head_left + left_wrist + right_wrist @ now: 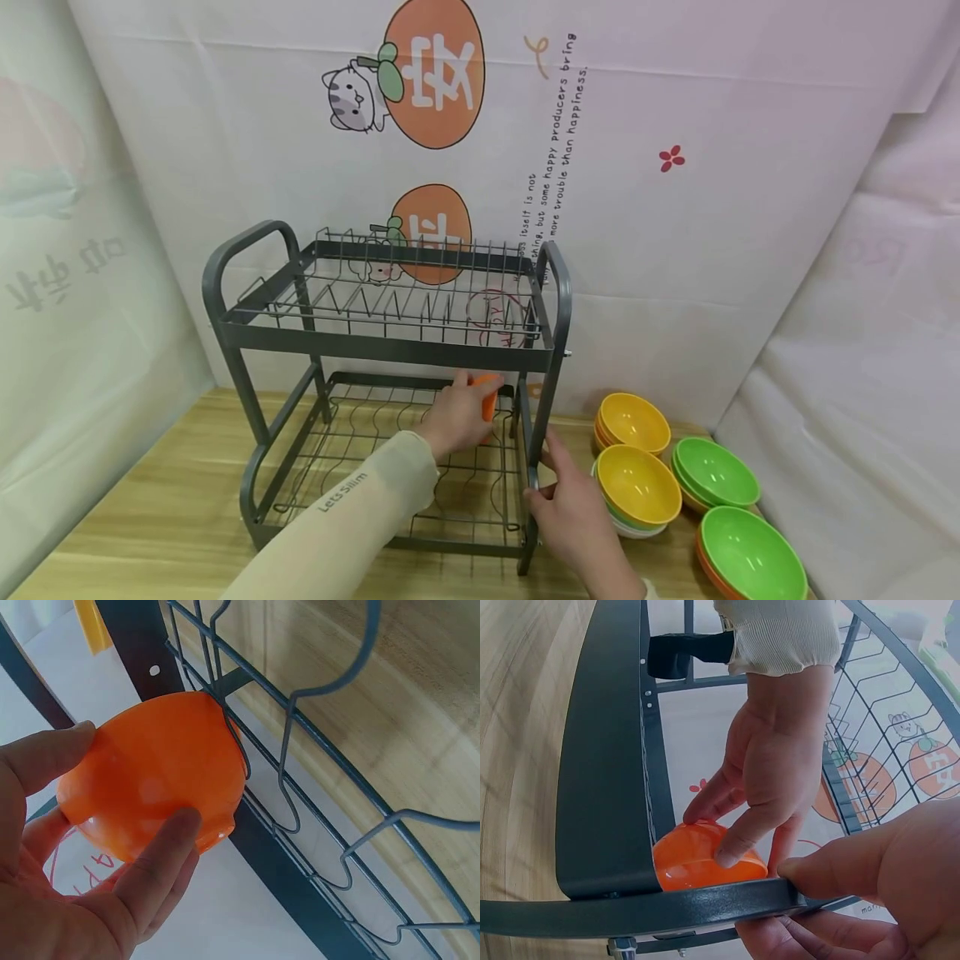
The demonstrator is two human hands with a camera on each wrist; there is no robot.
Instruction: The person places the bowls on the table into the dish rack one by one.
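Observation:
A dark grey two-tier dish rack (390, 343) stands on the wooden table. My left hand (459, 414) reaches into its lower tier and holds an orange bowl (488, 402) at the right back corner. In the left wrist view the bowl (161, 769) is tipped on its side, thumb and fingers spread around it, its edge against the wire loops (289, 791). On the rack's right side, my right hand (576, 510) grips the side frame. The right wrist view shows thumb and fingers pinching the frame bar (712, 904) near the bowl.
Right of the rack stand stacks of bowls: yellow ones (637, 483) on top of two stacks, green ones (750, 550) on two others. A printed white cloth (675, 250) hangs behind. The upper tier has upright wire dividers (390, 312).

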